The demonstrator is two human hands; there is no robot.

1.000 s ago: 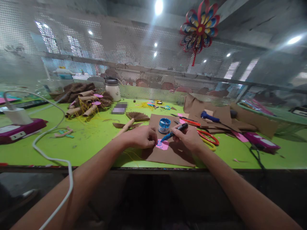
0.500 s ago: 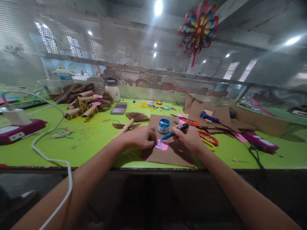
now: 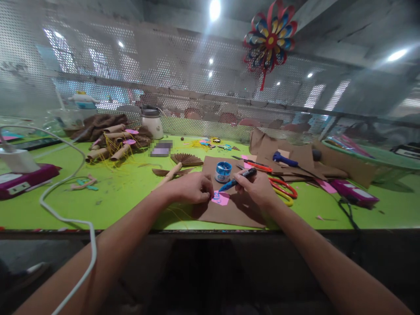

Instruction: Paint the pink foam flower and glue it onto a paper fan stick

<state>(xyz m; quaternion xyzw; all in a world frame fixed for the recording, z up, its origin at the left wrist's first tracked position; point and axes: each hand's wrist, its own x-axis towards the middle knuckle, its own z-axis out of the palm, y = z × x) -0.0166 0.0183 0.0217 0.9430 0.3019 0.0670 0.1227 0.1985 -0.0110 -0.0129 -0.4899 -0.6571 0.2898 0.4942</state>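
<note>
My right hand (image 3: 255, 186) grips a blue marker pen (image 3: 233, 180) with a dark end. The pen's tip is at the upper edge of a small pink paper piece (image 3: 223, 199), which bears blue marks on its left part. My left hand (image 3: 198, 188) has its fingers curled and pinched at the left edge of that paper. Under the paper lies a sheet of brown cardboard (image 3: 236, 214). A small open jar of blue paint (image 3: 223, 172) stands on the cardboard just behind the pen. Beside my left wrist lies a folded brown paper fan (image 3: 186, 159).
Right of my right hand lie orange-and-yellow-handled scissors (image 3: 288, 190), a blue-handled tool (image 3: 285, 159) and brown cardboard pieces (image 3: 302, 151). Paper rolls with yellow string (image 3: 113, 144) lie at the back left. A white cable (image 3: 49, 205) runs across my left forearm from a purple power strip (image 3: 29, 181).
Blue marks on the pink paper look a little fuller, and the pen tip has shifted slightly. Both hands stay in nearly the same place; the whole view has slid slightly.
</note>
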